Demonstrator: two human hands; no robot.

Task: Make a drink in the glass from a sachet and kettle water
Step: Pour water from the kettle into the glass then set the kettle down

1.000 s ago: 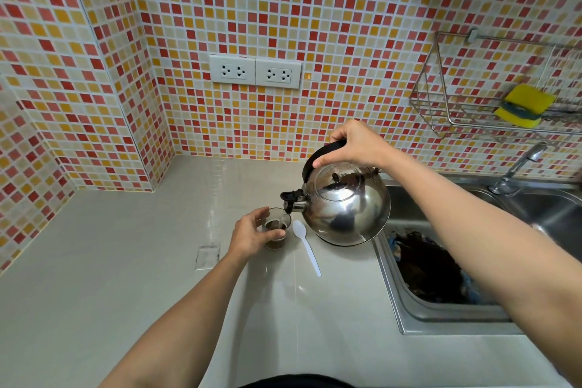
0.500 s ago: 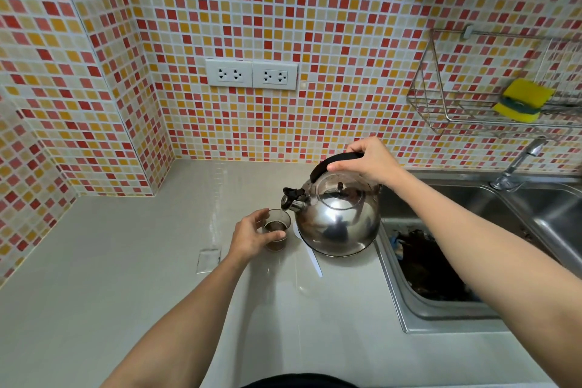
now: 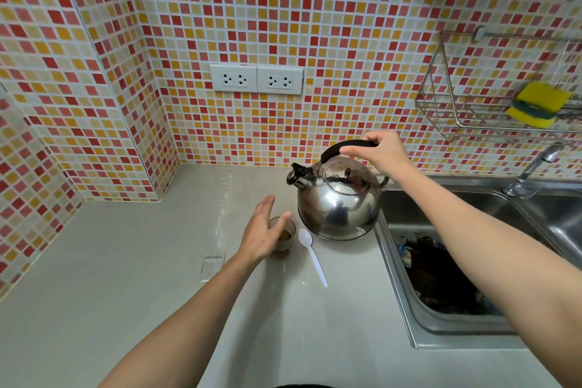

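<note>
My left hand (image 3: 261, 231) has let go of the glass (image 3: 283, 241), fingers now spread wide just over it, and the kettle (image 3: 338, 198) has come back upright onto the counter (image 3: 126, 293). The small clear glass holds brown liquid, a white plastic spoon (image 3: 311, 253) beside it. Behind, my right hand (image 3: 376, 151) grips the round steel kettle's black handle, near the counter's sink edge. A yellow sponge (image 3: 540, 104) lies in the wire rack (image 3: 447, 116)

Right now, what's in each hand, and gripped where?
The right hand holds the kettle by its black top handle; the kettle sits on the counter. The left hand is open beside the glass, holding nothing.
</note>
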